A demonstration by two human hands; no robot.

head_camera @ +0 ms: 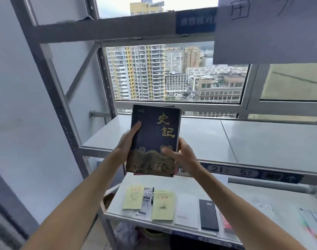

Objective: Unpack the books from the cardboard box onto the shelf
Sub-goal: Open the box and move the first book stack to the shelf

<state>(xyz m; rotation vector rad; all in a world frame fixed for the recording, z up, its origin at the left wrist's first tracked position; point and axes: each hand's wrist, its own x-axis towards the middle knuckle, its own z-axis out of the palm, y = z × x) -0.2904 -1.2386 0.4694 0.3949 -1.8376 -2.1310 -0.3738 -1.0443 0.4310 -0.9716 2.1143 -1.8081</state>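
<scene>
A dark blue book with gold characters on its cover is held up in the air, cover toward the camera, in front of the bare middle shelf of a grey metal rack. The left hand grips its left edge, fingers curled over onto the cover; the right hand grips the lower right corner, thumb pressed on the cover and fingers behind. A thin edge of something more shows behind and below it, perhaps a second book; I cannot tell.

The step in hand looks like carrying a book to the shelf. The next move calls for bringing it forward over the shelf edge and setting it down or standing it up there.

The cardboard box is not clearly in view. The lower shelf holds two yellow booklets, a pack of pens between them, a white booklet, a black one and papers at the right.
</scene>
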